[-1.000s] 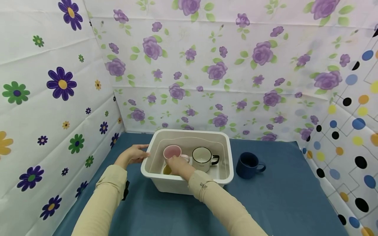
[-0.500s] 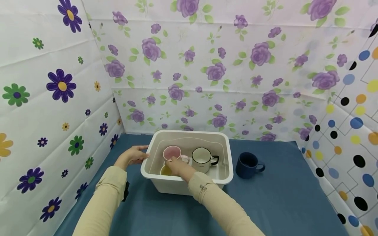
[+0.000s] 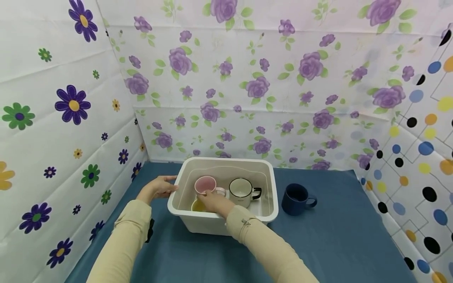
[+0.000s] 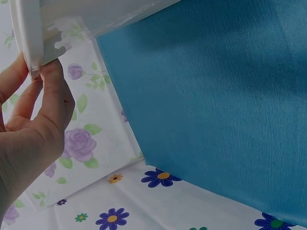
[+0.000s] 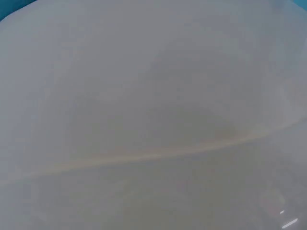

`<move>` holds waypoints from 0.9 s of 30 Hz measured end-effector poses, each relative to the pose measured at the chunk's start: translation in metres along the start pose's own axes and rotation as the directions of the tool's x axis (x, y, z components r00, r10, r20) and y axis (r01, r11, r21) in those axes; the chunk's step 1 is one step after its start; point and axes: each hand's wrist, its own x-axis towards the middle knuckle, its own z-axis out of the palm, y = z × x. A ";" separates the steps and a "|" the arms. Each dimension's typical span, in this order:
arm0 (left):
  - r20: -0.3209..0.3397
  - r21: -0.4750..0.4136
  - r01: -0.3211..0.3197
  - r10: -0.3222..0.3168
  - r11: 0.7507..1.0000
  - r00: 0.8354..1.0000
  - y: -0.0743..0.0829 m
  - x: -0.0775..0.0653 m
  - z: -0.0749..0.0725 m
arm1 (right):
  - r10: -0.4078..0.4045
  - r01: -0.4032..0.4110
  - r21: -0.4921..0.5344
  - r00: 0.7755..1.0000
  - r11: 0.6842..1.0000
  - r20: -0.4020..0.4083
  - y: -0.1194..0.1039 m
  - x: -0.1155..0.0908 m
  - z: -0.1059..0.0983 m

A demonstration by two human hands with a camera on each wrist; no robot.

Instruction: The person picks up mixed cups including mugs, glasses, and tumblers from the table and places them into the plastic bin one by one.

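Observation:
A white plastic bin (image 3: 226,226) stands on the blue-covered table. My left hand (image 3: 158,187) pinches its left rim; in the left wrist view, the thumb and fingers of that hand (image 4: 41,108) grip the bin's edge (image 4: 31,36). My right hand (image 3: 216,201) reaches inside the bin and holds a yellow mug (image 3: 198,205) at its near left, with the fingertips mostly hidden. Just behind is a pink mug (image 3: 205,184), its handle to the right. A white mug (image 3: 241,192) with a black rim and handle stands to their right. Only a blurred pale surface (image 5: 153,96) fills the right wrist view.
A dark blue mug (image 3: 296,199) stands on the table (image 3: 339,228) right of the bin, its handle to the right. Flower-printed sheets (image 3: 226,90) hang behind and at the left, and a dotted sheet (image 3: 421,177) at the right.
The yellow mug has shifted slightly left, and more of it shows beside my right hand. My left hand keeps its grip on the rim, and the other mugs have not moved.

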 end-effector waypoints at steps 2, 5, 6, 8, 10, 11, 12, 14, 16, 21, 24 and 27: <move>0.000 0.001 0.000 0.000 1.000 1.000 -0.001 -0.001 0.000 | -0.023 0.023 -0.008 0.999 1.000 -0.025 0.000 -0.001 0.000; -0.007 0.009 0.003 -0.003 1.000 1.000 -0.001 -0.002 0.000 | -0.071 0.069 -0.033 0.995 0.997 -0.070 -0.001 -0.003 -0.001; -0.007 0.013 0.002 -0.002 1.000 1.000 -0.001 -0.002 0.000 | -0.081 0.078 -0.039 0.993 0.996 -0.080 0.000 -0.003 -0.001; -0.006 0.017 -0.001 0.001 1.000 1.000 0.000 -0.003 0.000 | -0.089 0.085 -0.046 0.992 0.995 -0.093 0.001 -0.005 -0.002; -0.006 0.018 -0.001 0.001 1.000 1.000 0.001 -0.002 0.001 | -0.091 0.085 -0.061 0.991 0.995 -0.099 0.004 -0.006 -0.001; -0.007 0.017 0.000 0.000 1.000 1.000 0.001 -0.002 0.001 | -0.091 0.084 -0.070 0.990 0.994 -0.103 0.005 -0.007 -0.001; -0.008 0.016 0.002 -0.002 1.000 1.000 0.001 -0.002 0.002 | -0.092 0.084 -0.078 0.990 0.993 -0.108 0.006 -0.008 -0.001; -0.009 0.014 0.007 -0.007 1.000 1.000 0.002 -0.001 0.002 | -0.092 0.080 -0.105 0.989 0.991 -0.114 0.008 -0.010 -0.002; -0.010 0.012 0.011 -0.011 1.000 1.000 0.002 -0.001 0.002 | -0.086 0.073 -0.115 0.990 0.991 -0.113 0.010 -0.013 -0.003; -0.010 0.006 0.015 -0.015 1.000 1.000 0.001 -0.001 0.001 | -0.086 0.076 -0.102 0.992 0.992 -0.097 0.013 -0.022 -0.009; -0.009 0.005 0.015 -0.015 1.000 1.000 0.001 0.000 0.002 | -0.091 0.082 -0.089 0.991 0.993 -0.099 0.015 -0.025 -0.012; -0.009 0.002 0.019 -0.019 1.000 1.000 0.002 0.000 0.004 | -0.089 0.080 -0.091 0.991 0.993 -0.096 0.017 -0.029 -0.013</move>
